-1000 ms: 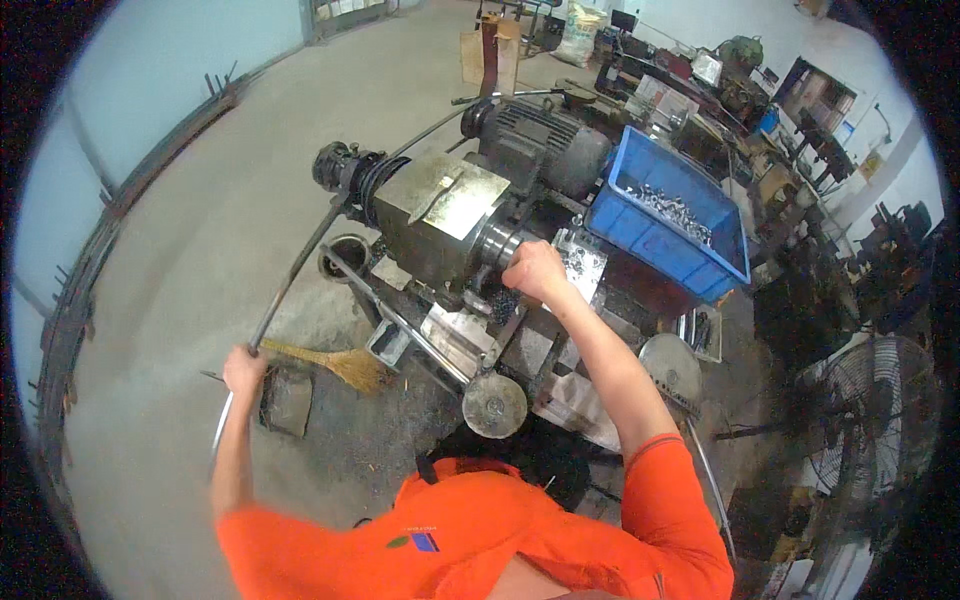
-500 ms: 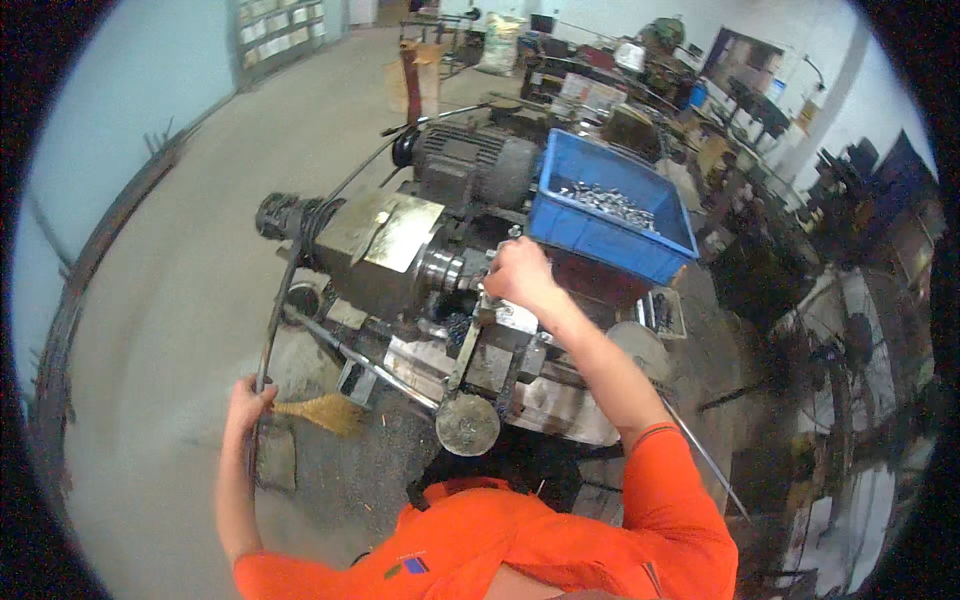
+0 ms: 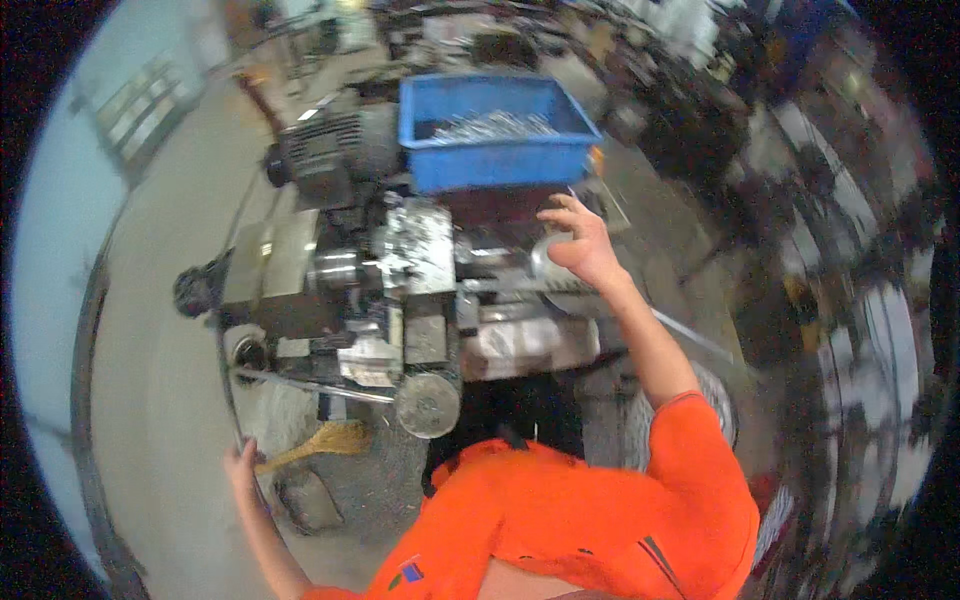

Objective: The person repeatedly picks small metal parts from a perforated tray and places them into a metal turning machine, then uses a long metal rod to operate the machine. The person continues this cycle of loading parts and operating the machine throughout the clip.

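Note:
A small lathe [image 3: 270, 260] stands in front of me, with a shiny chuck [image 3: 337, 268] and a bright tool slide [image 3: 428, 245] beside it. At far left my left hand [image 3: 242, 460] is closed round the lower end of a long dark metal rod [image 3: 229, 385] that runs up beside the headstock. My right hand [image 3: 585, 245] is in the air over the machine's right end, fingers apart and nothing visible in it. Below it is a pale round part [image 3: 548, 265], partly hidden by the hand. Motion blurs the slide's details.
A blue bin [image 3: 500, 165] holding many small metal pieces stands behind the lathe. A motor [image 3: 325, 155] is to its left. A round handwheel [image 3: 428, 406] juts toward me, and a straw broom [image 3: 330, 441] lies beside my left hand. Blurred machinery fills the right.
My right hand has left the tool slide, opened and moved right. My left hand stays on the rod. The view has turned right, so the lathe and bin appear further left.

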A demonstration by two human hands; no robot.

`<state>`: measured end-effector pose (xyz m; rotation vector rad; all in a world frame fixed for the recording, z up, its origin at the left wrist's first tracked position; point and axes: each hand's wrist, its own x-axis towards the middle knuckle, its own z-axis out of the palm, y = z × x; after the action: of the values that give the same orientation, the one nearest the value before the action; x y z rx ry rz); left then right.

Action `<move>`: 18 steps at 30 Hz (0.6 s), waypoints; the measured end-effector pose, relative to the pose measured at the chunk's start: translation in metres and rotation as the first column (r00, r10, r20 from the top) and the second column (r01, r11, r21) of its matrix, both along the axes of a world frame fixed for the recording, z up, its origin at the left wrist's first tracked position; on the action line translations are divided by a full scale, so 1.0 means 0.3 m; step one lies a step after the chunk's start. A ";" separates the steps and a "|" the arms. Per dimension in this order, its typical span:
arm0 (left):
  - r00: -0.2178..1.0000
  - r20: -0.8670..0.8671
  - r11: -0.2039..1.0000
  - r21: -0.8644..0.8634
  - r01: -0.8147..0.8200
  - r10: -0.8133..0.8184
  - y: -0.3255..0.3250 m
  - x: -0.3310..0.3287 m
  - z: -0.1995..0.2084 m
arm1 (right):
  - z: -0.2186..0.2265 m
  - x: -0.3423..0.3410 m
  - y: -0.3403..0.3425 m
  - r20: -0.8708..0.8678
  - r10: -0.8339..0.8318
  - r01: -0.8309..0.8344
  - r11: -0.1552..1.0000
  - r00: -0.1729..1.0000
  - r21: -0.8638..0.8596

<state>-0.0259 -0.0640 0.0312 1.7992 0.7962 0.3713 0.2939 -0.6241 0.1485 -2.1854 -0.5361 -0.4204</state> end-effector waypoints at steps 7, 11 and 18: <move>0.997 -0.069 0.966 -0.257 0.010 -0.028 0.276 -0.043 -0.184 | -0.356 -0.515 -0.698 -0.165 -0.586 0.525 0.795 0.793 -0.303; 0.993 -0.115 0.864 -0.496 -0.089 0.037 0.400 -0.044 -0.271 | -0.489 -0.846 -0.873 -0.305 -0.815 0.610 0.574 0.492 -0.547; 0.988 -0.152 0.963 -0.266 -0.048 0.007 0.286 0.014 -0.191 | -0.788 -1.125 -1.017 -0.266 -0.865 0.537 0.478 0.425 -0.695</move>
<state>-0.0217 0.0219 -0.0261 1.5742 0.9306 0.1376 -0.0436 -0.9292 -0.0878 -2.8209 0.8691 0.0324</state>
